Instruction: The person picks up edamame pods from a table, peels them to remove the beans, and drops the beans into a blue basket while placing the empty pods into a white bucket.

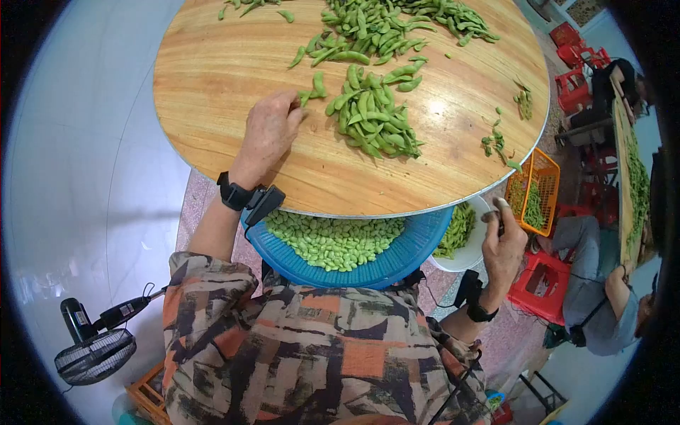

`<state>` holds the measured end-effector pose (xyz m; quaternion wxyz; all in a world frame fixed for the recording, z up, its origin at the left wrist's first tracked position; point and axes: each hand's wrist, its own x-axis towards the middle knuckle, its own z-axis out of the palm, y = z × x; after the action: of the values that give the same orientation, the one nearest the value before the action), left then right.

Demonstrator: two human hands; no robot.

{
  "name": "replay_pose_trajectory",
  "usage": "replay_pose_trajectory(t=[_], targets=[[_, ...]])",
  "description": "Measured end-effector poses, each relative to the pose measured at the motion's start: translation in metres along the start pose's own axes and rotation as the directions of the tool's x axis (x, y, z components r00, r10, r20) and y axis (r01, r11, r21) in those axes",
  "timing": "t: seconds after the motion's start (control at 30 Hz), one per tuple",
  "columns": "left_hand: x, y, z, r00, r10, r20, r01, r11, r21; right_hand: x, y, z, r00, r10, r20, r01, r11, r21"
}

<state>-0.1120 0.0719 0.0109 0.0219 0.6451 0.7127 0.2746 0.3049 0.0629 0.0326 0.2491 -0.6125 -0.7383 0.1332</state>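
Reaching across the round wooden desk (212, 92), my left hand (269, 131) pinches narrow at one edamame pod (306, 95) on the near edge of the pod pile (372, 113). My right hand (504, 244) hangs off the desk edge, fingers curled (contents I cannot tell) beside the white bowl (464, 241). Best, I judge, to draw single pods toward the blue basket (397, 258) of shelled beans (333, 241).
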Motion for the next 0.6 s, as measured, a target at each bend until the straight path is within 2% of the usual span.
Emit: replay_pose_trajectory(t=[0.03, 0.1, 0.13, 0.2, 0.23, 0.27, 0.3, 0.33, 0.37, 0.4, 0.43, 0.5, 0.6], targets=[[-0.001, 0.000, 0.001, 1.000, 0.007, 0.004, -0.007, 1.000, -0.002, 0.000, -0.007, 0.005, 1.000, 0.007, -0.004, -0.007, 1.000, -0.001], [-0.010, 0.002, 0.001, 0.997, -0.005, -0.077, 0.012, 0.996, 0.091, -0.001, -0.020, 0.016, 0.998, 0.005, 0.067, -0.029, 0.934, 0.356], [-0.014, 0.002, 0.000, 0.997, 0.000, -0.072, 0.007, 0.996, 0.089, 0.000, -0.030, 0.021, 0.998, 0.012, 0.066, -0.035, 0.934, 0.356], [-0.023, 0.005, -0.003, 0.998, 0.008, -0.058, -0.005, 0.998, 0.058, 0.000, -0.053, 0.033, 0.983, -0.091, 0.156, -0.006, 0.846, 0.533], [-0.027, 0.012, -0.006, 0.998, 0.012, -0.056, -0.009, 0.998, 0.058, 0.001, -0.063, 0.039, 0.984, -0.087, 0.154, -0.008, 0.846, 0.533], [-0.033, 0.024, -0.011, 0.992, -0.111, 0.067, 0.122, 0.972, -0.199, 0.002, -0.074, 0.046, 0.970, -0.114, 0.215, -0.043, 0.791, 0.611], [-0.040, 0.036, -0.013, 0.956, -0.198, 0.218, 0.274, 0.865, -0.421, 0.001, -0.083, 0.051, 0.951, -0.145, 0.274, -0.085, 0.728, 0.681], [-0.049, 0.048, -0.013, 0.955, -0.194, 0.223, 0.274, 0.865, -0.420, 0.002, -0.091, 0.056, 0.952, -0.139, 0.274, -0.089, 0.727, 0.680], [-0.057, 0.061, -0.011, 0.890, -0.183, 0.417, 0.421, 0.679, -0.601, 0.003, -0.100, 0.060, 0.919, -0.119, 0.376, -0.236, 0.599, 0.765], [-0.064, 0.072, -0.009, 0.801, -0.113, 0.587, 0.571, 0.437, -0.695, 0.004, -0.105, 0.063, 0.871, -0.120, 0.476, -0.380, 0.450, 0.809], [-0.068, 0.080, -0.008, 0.801, -0.113, 0.588, 0.572, 0.435, -0.695, 0.005, -0.108, 0.065, 0.871, -0.119, 0.478, -0.381, 0.451, 0.807], [-0.072, 0.092, -0.006, 0.725, -0.048, 0.687, 0.656, 0.352, -0.668, 0.007, -0.110, 0.070, 0.816, -0.170, 0.552, -0.468, 0.364, 0.805], [-0.078, 0.095, 0.003, 0.764, -0.076, 0.640, 0.626, 0.323, -0.709, 0.007, -0.106, 0.070, 0.821, -0.203, 0.534, -0.433, 0.389, 0.813]])
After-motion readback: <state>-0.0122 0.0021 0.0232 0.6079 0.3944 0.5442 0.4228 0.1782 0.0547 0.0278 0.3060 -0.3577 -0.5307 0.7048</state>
